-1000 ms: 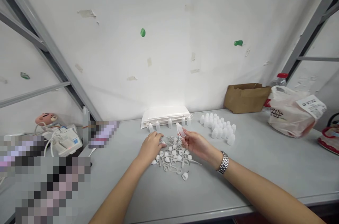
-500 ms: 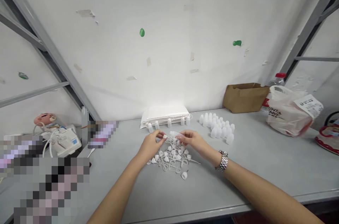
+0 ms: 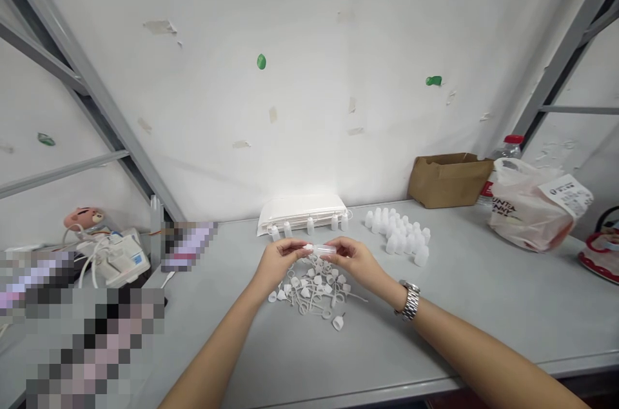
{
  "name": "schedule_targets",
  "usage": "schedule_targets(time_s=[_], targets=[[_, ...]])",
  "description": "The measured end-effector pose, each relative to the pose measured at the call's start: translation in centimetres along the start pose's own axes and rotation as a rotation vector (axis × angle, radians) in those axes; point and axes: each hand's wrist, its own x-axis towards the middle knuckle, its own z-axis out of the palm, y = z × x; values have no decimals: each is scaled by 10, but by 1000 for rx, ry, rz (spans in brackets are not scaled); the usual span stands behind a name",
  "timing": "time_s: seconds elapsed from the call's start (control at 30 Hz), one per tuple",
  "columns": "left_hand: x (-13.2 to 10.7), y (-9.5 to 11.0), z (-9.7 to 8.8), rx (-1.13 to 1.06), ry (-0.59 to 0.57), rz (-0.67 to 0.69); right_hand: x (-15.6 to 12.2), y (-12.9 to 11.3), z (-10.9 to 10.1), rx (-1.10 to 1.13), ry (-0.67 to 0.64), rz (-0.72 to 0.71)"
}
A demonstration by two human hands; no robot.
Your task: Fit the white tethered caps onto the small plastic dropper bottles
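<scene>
Both hands come together over the middle of the table [image 3: 387, 344], fingertips nearly meeting. The left hand [image 3: 278, 262] pinches a small white cap [image 3: 308, 246] between thumb and fingers; the right hand [image 3: 356, 259] pinches a translucent squeeze bottle [image 3: 323, 249], held on its side. So the bottle lies right between the two hands, its neck end pointing left at the cap; whether the two are joined is too small to tell. A silver link watch [image 3: 411, 300] circles the right wrist.

Just below the hands spreads a pile of white caps and looped cords [image 3: 316, 289], one loose cap [image 3: 338, 323] sitting nearer the front edge. Behind the hands, five small bottles [image 3: 310, 224] line up before a flat white stack [image 3: 304, 205], while a cluster of translucent bottles [image 3: 399, 231] stands to the right.

Further out, there's print on the plastic bag [image 3: 525, 228]: "UNT" and, beneath it, "NNY" can be made out, and its white label [image 3: 565, 195] is too small to read. Beside it come a red-capped bottle [image 3: 512, 146] and an open cardboard box [image 3: 449, 183]. Far left, a white device [image 3: 120, 265] bears an unreadable blue sticker [image 3: 138, 259].
</scene>
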Motion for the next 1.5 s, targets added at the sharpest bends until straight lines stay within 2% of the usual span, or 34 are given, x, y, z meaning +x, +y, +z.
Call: schedule_targets(time_s=[0.2, 0.4, 0.6, 0.7, 0.83, 1.03, 1.13, 1.2, 1.33, 1.5], targets=[[-4, 1, 0, 179, -93, 83, -4, -2, -1, -215, 68, -180], [-5, -1, 0, 140, -173, 114, -9, -3, 1, -330, 77, -328], [-3, -2, -1, 69, -263, -33, -13, -4, 5, -518, 103, -465], [-3, -2, 1, 26, -270, -78, -16, -4, 6, -552, 124, -502], [-4, -3, 2, 13, -262, -34, -17, -5, 8, -476, 124, -403], [-5, -5, -1, 90, -260, 28, -10, -9, 5, -223, -16, -39], [-4, -5, -1, 109, -267, 30, -9, -10, 4, -219, -58, -38], [-4, -6, -1, 82, -286, -13, -11, -8, 3, -318, -31, -121], [-4, -5, 0, 11, -318, -105, -14, -3, 3, -584, 30, -428], [-6, -3, 1, -52, -344, -116, -13, 0, 1, -846, 107, -774]])
